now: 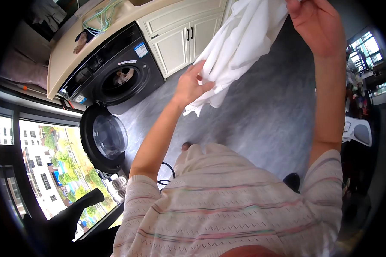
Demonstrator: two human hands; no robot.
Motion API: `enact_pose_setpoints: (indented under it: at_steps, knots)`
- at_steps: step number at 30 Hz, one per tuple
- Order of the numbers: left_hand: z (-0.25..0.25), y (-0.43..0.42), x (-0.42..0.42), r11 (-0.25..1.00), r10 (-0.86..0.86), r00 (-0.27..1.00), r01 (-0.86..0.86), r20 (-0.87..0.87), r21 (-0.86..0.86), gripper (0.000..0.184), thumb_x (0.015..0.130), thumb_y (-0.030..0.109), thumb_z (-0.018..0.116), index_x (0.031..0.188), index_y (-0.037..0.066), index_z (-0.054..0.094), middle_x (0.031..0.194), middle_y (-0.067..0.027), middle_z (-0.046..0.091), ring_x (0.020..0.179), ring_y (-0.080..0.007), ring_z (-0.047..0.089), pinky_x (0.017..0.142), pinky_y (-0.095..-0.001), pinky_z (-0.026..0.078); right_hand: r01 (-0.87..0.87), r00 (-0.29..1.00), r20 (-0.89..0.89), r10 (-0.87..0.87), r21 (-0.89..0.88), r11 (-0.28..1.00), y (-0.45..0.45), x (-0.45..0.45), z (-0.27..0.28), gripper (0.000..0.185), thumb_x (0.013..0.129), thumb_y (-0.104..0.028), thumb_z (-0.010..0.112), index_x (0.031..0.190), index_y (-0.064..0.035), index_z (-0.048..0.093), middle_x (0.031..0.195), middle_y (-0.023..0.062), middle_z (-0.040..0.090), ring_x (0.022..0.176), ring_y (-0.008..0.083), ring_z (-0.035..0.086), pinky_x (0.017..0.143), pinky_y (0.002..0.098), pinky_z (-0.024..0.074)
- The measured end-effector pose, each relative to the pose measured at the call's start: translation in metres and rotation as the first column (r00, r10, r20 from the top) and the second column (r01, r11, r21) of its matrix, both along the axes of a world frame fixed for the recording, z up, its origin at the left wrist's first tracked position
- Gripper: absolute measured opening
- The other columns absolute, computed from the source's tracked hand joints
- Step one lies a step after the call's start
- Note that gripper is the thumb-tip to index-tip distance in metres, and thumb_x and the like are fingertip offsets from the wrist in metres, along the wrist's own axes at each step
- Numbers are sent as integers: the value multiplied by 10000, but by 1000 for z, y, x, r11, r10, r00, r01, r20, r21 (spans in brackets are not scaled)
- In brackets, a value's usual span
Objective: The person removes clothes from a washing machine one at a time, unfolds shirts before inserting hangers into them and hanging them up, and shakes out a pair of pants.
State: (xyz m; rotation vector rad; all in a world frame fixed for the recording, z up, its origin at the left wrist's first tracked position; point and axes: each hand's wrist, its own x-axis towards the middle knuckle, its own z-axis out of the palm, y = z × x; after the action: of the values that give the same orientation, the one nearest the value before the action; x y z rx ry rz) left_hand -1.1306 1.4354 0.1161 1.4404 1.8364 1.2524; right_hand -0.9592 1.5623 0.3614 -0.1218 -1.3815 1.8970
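Observation:
A long white cloth [244, 38], maybe a garment, hangs in loose folds across the upper middle of the view. My right hand [317, 28] is raised at the top right, its fingers closed on the cloth's upper edge, which partly runs out of view. Lower down, my left hand [192, 85] grips the cloth's left side near its hanging end; some fingertips are hidden in the folds. To the left stands a black front-loading washing machine [148, 70]. Its round door [90, 141] is swung wide open, and some light-coloured laundry [123, 76] lies inside the drum.
Above the washer runs a beige countertop [124, 17] with pastel hangers [101, 19] and small dark and beige cloth items [82, 40]. White cabinets [176, 47] adjoin the washer. A window [51, 171] is at left, a white chair [357, 130] at right, over a grey floor [266, 111].

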Motion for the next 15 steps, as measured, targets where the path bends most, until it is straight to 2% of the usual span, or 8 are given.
enact_pose_setpoints:
  at_steps: [1,4,5,8,9,11,13,15]
  knots:
    - [-8,9,3,996,-88,996,89,-22,25,459,661,184,708,1088,80,575,1023,-90,573,812,-190,566,754,-312,456,-11,1000,3,11,12,1000,2,1,-1,256,890,-127,427,1034,62,521,997,152,590,990,278,556,637,247,509]
    - [-12,28,12,979,-201,911,177,361,99,318,730,141,669,1031,58,609,962,-71,615,813,-142,575,751,-292,458,112,994,8,-113,53,992,1,5,2,240,883,-121,442,1007,64,533,980,146,594,970,252,563,670,263,499]
    - [-8,26,9,976,-202,772,212,602,55,203,793,106,628,965,0,623,914,-27,629,795,-85,566,738,-244,450,181,983,9,-182,65,981,1,8,3,234,879,-118,448,993,66,539,972,144,596,960,238,567,680,268,494]
    - [23,19,-4,969,-178,453,235,873,76,214,825,116,566,966,-42,598,903,-101,638,801,-154,616,736,-266,491,268,923,196,-332,293,918,123,82,-40,269,901,-186,456,1093,-3,498,1043,91,581,954,229,584,812,322,478]
    - [29,20,-5,970,-178,412,226,893,89,248,842,132,532,988,-65,571,908,-131,633,794,-193,626,731,-304,508,439,698,382,-605,438,784,103,80,-63,312,874,-219,513,1112,-19,494,992,76,598,898,205,608,708,288,502]
    - [39,27,0,971,-161,305,217,939,96,259,844,131,530,989,-82,559,910,-145,626,768,-208,628,707,-324,517,200,340,530,-777,767,610,83,83,-110,308,784,-189,623,1035,-23,558,932,85,623,793,119,604,623,267,503]
    - [45,33,10,969,-135,197,230,971,88,271,857,128,508,993,-106,525,908,-169,611,758,-242,625,683,-367,526,170,577,379,-724,811,560,14,63,-151,426,740,-178,672,1114,-39,523,983,86,620,785,161,618,640,292,500]
    - [43,40,18,965,-125,162,251,979,81,259,862,129,501,981,-101,518,887,-172,606,757,-254,621,671,-371,526,-57,622,493,-609,803,593,-34,48,-166,394,714,-167,684,1047,-41,517,948,107,616,775,206,623,618,284,491]
